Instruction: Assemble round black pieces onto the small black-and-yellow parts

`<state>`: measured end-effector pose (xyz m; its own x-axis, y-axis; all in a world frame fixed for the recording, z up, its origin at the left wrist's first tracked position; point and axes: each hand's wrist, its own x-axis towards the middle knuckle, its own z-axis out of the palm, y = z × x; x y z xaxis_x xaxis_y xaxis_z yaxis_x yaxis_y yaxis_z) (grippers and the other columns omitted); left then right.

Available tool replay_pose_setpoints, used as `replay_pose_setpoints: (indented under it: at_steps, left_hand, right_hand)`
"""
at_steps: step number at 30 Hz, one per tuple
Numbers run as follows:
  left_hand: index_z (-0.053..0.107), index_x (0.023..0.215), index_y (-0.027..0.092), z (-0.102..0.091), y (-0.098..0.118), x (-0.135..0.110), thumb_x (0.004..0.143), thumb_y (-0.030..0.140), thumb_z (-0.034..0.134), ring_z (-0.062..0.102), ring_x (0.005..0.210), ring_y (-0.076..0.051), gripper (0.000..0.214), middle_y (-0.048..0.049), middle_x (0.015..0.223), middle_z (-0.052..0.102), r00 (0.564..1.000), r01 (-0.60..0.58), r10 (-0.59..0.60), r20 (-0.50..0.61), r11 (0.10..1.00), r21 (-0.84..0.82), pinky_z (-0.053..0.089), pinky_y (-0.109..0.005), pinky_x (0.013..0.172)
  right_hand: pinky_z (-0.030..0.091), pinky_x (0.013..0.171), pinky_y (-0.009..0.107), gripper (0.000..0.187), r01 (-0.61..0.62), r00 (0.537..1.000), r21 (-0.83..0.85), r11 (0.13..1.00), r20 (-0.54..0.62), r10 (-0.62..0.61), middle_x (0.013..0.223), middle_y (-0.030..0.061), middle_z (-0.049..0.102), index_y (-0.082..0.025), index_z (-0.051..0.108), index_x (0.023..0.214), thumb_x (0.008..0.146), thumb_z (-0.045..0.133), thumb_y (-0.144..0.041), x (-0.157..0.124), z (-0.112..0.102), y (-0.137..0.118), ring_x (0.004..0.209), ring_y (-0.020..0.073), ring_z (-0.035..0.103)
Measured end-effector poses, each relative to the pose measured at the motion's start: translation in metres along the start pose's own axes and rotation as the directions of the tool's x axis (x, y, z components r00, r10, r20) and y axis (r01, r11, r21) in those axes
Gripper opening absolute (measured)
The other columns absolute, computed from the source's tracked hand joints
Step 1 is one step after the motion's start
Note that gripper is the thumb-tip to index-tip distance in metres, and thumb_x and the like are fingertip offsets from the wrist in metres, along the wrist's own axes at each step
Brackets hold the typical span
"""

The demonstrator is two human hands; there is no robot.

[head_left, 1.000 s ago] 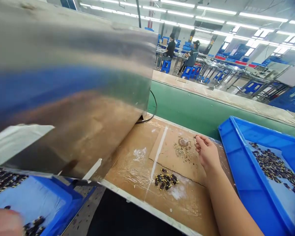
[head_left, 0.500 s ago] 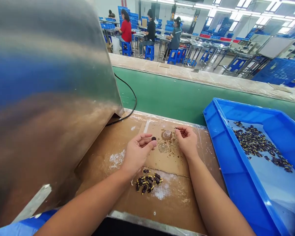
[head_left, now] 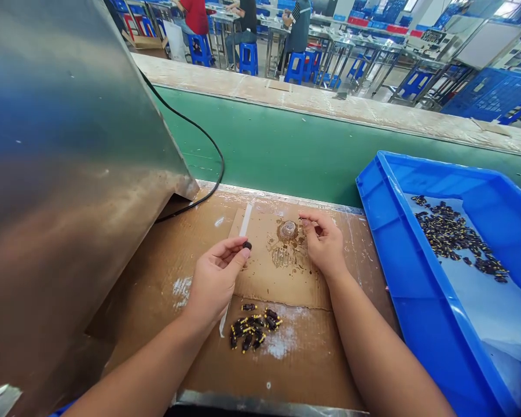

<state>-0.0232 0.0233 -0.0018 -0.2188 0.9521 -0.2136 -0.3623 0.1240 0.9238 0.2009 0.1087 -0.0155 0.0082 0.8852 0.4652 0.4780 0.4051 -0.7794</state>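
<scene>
My left hand (head_left: 219, 275) pinches a small dark round piece (head_left: 247, 245) between thumb and fingertips, above the cardboard left of a small clear round dish (head_left: 288, 230). Just right of that dish is my right hand (head_left: 325, 242), its thumb and forefinger pressed together. A tiny dark tip (head_left: 301, 218) shows at those fingertips, too small to name. Brownish wet spots surround the dish. Nearer to me, between my forearms, lies a loose pile of small dark parts with yellow ends (head_left: 252, 328).
To the right stands a blue plastic bin (head_left: 421, 284), with many similar dark-and-yellow parts (head_left: 455, 234) on white lining. A large metal housing (head_left: 78, 191) fills the left side. A black cable (head_left: 215, 153) loops before the green panel (head_left: 286, 136). Several people sit at tables beyond.
My view has tipped downward. My left hand has shifted left with the dark round piece, farther from the dish. My right hand stays beside the dish with its fingers pinched.
</scene>
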Motion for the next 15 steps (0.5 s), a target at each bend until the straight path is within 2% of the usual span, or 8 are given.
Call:
replay_pose_setpoints:
  at_steps: [3,5,7,10,15]
  left_hand:
    - [0.075,0.105,0.018,-0.0008,-0.0013,-0.0021,0.076,0.03,0.088,0.061,0.082,-0.01,0.034,-0.0032,0.092,0.07,1.0,-0.003,0.003,0.013,1.0,0.012,0.052,-0.017,0.074]
    - [0.075,0.105,0.019,-0.0016,-0.0013,-0.0036,0.077,0.03,0.087,0.061,0.084,-0.01,0.032,-0.003,0.093,0.069,1.0,-0.005,0.005,0.023,1.0,0.02,0.052,-0.017,0.075]
    - [0.075,0.105,0.02,-0.0021,-0.0004,-0.005,0.078,0.03,0.086,0.061,0.085,-0.01,0.03,-0.0029,0.092,0.069,1.0,-0.012,0.011,0.029,0.999,0.038,0.051,-0.017,0.076]
    - [0.075,0.104,0.02,-0.0021,0.0011,-0.0067,0.08,0.03,0.085,0.061,0.086,-0.011,0.028,-0.0031,0.094,0.069,0.999,-0.02,0.018,0.03,0.998,0.068,0.051,-0.017,0.076]
    - [0.076,0.103,0.021,-0.0001,0.0017,-0.0075,0.08,0.029,0.084,0.061,0.084,-0.011,0.026,-0.0026,0.093,0.07,0.999,-0.031,0.028,0.04,0.997,0.066,0.05,-0.017,0.075]
  right_hand:
    - [0.053,0.073,0.032,0.022,-0.031,0.999,-0.031,0.999,0.011,0.031,0.1,0.0042,0.075,-0.024,0.073,0.114,0.095,0.063,-0.029,-0.0012,0.0014,-0.0025,0.083,0.0177,0.066]
    - [0.053,0.073,0.032,0.02,-0.022,1.0,-0.058,0.998,0.005,0.022,0.097,0.0032,0.075,-0.024,0.074,0.111,0.094,0.066,-0.029,-0.0016,0.0019,-0.0041,0.076,0.0165,0.065]
    - [0.053,0.074,0.033,0.015,0.041,0.999,-0.084,0.996,0.033,-0.038,0.098,0.003,0.076,-0.025,0.075,0.105,0.095,0.065,-0.026,-0.0016,0.0018,-0.0062,0.08,0.0172,0.066]
    - [0.053,0.078,0.034,0.018,0.121,0.989,-0.102,0.987,0.094,-0.111,0.104,0.0032,0.076,-0.028,0.076,0.107,0.097,0.061,-0.024,-0.0012,0.0014,-0.0091,0.092,0.0196,0.067]
    - [0.055,0.077,0.035,0.019,0.135,0.986,-0.122,0.983,0.115,-0.122,0.106,0.0037,0.076,-0.028,0.076,0.108,0.098,0.06,-0.025,-0.0015,0.0027,-0.0104,0.092,0.0202,0.068]
